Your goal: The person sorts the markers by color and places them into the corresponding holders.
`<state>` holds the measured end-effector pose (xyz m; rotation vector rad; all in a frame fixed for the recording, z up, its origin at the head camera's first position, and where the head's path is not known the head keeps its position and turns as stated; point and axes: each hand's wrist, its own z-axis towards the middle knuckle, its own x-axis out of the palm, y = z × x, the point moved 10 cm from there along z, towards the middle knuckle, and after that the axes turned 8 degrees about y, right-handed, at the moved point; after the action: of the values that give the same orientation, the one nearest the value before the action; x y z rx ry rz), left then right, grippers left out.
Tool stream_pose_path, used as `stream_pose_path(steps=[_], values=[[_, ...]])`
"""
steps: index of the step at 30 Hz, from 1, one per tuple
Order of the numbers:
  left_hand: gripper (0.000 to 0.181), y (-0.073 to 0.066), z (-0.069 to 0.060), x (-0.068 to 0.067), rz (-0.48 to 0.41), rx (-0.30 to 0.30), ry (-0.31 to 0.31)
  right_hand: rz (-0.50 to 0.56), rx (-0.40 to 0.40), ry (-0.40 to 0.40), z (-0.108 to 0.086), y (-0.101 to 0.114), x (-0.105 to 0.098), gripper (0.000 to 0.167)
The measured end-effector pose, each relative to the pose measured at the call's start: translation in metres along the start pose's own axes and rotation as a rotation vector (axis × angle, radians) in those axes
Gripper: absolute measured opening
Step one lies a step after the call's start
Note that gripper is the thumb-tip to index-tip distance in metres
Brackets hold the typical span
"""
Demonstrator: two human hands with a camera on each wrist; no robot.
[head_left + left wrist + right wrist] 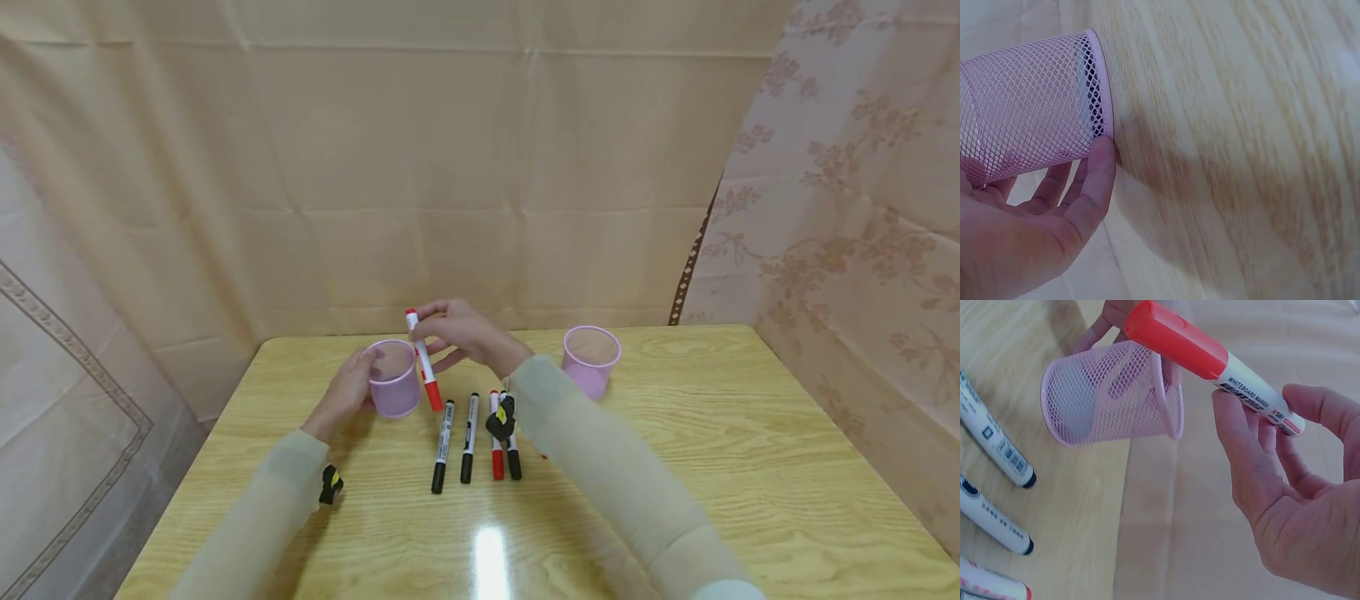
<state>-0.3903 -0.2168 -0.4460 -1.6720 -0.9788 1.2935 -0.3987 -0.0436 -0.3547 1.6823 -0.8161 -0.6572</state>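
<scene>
On the left of the table a pink mesh pen cup (396,398) stands upright. My left hand (347,393) grips its left side, with the thumb by the rim; in the left wrist view fingers (1099,172) reach along the mesh (1029,106) to its base. Just right of that cup, my right hand (471,335) pinches a red whiteboard marker (424,360) near its white end. The marker's red cap (1185,344) points down toward the table, beside the cup and outside it.
Several markers lie on the table in front: black-capped ones (442,450) (469,440) and a red-capped one (497,458). Another red tip shows beside the right sleeve (600,458). A second pink mesh cup (588,379) stands further right. A curtain (450,167) hangs behind.
</scene>
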Motion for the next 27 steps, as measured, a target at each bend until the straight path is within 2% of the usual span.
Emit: stream_pose_path(steps=[8,13,19,23,27], values=[[0.055,-0.001,-0.001,0.0,0.029,-0.012,0.004,0.09,0.01,-0.041,0.012,-0.006,0.001,0.04],[0.056,-0.001,-0.002,0.002,0.035,-0.014,0.014,0.126,-0.032,-0.061,0.015,-0.004,0.0,0.039],[0.058,0.005,-0.003,0.0,0.056,-0.031,0.033,0.199,-0.135,-0.129,0.023,-0.003,0.0,0.04],[0.058,0.011,-0.008,-0.008,0.043,-0.044,0.018,0.226,-0.237,-0.172,0.032,0.0,0.007,0.035],[0.06,0.012,-0.013,-0.01,0.046,-0.056,0.022,0.257,-0.323,-0.202,0.031,0.003,0.014,0.033]])
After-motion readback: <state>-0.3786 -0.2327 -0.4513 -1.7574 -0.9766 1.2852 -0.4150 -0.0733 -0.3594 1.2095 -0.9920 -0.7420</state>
